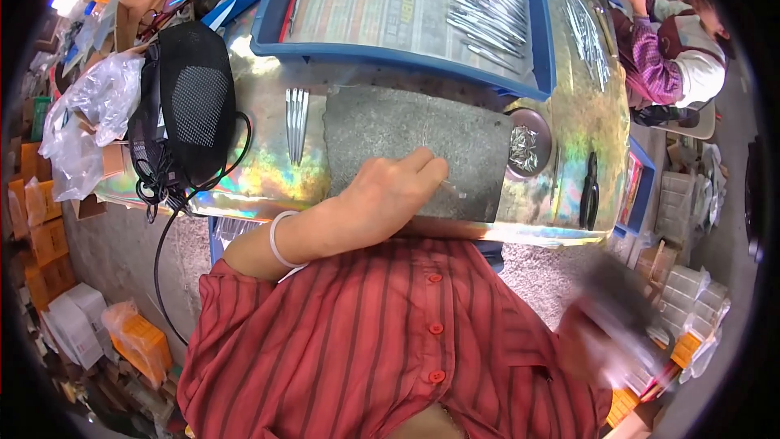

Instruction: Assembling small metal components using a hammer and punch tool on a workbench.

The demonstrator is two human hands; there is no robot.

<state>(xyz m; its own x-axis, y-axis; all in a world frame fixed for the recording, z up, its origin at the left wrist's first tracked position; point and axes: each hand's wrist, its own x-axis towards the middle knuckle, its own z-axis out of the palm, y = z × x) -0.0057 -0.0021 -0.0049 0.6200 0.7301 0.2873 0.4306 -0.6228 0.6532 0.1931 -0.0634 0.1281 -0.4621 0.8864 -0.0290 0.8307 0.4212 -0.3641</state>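
My left hand [396, 193], wearing a white band at the wrist, reaches over the dark grey slab [370, 126] on the table. Its thumb and fingers are pinched together near the middle of the slab; whatever they hold is hidden. At the lower right my right hand [600, 349] is smeared by motion, off the table. A dark brown, block-shaped thing [613, 289] blurs along with it; its kind and the grip cannot be made out. Several slim silver metal rods [297, 126] lie side by side left of the slab. Right of it, a round dark dish [539, 124] holds small shiny metal pieces [523, 148].
Beyond the slab stands a blue tray [406, 61] with many silver rods [491, 12]. Black-handled pliers [590, 191] lie at the right. A black mesh bag [195, 106] with a cable and a clear plastic bag [97, 114] crowd the left. Another person [670, 57] sits far right.
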